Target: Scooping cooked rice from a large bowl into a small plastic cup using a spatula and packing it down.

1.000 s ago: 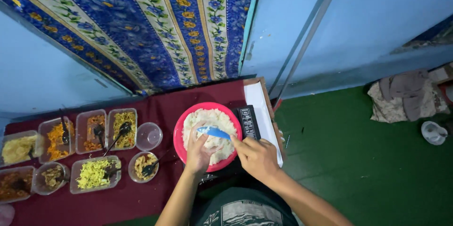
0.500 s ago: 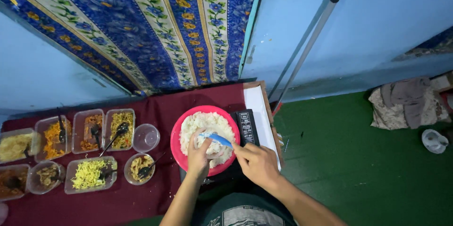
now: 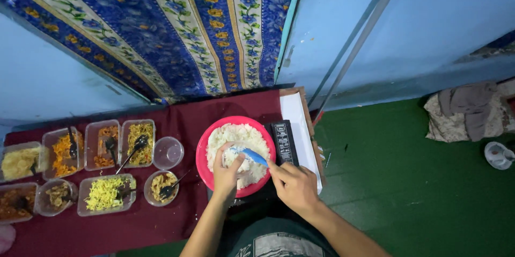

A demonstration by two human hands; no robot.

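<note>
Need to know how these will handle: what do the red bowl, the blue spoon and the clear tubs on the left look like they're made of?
Red bowl: probably plastic or melamine, with a uniform bright colour and smooth, slightly glossy rim. Blue spoon, in the right hand: likely plastic, solid pale blue, no metallic shine. Clear tubs: thin see-through plastic; the cloth shows through the empty one. The left hand rests on the rice.

I see a red bowl heaped with white rice; blue spoon lies tilted over what seems a small cup.
</note>
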